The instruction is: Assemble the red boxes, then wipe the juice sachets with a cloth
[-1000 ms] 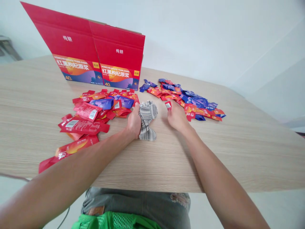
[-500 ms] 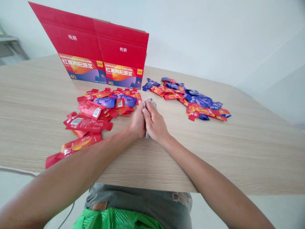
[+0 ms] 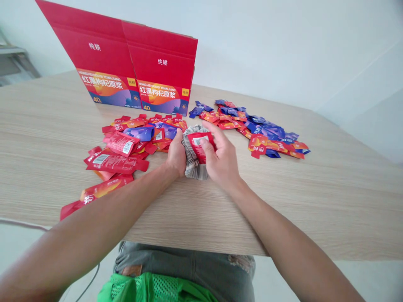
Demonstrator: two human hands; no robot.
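My left hand [image 3: 177, 155] is closed on a grey striped cloth [image 3: 195, 171], which spreads between my two hands above the table. In my right hand [image 3: 224, 157] is a small red pouch [image 3: 199, 156] with a white barcode label; the thumb presses on its face and the fingers are behind it. The cloth lies against the pouch's left side and underneath it. To the left of my hands is a loose pile of red and purple pouches [image 3: 122, 162]. Another pile of red and purple pouches [image 3: 267, 133] lies off to the right.
Two red printed cartons [image 3: 162, 77] stand side by side at the back left, flaps raised. The wooden table [image 3: 299, 209] has its front edge at my waist. A white wall rises behind, and a cable [image 3: 23, 224] runs below the table at the left.
My hands were pressed together around the cloth. They have parted, my right hand moving right with the red pouch, which now shows, and the cloth has opened out.
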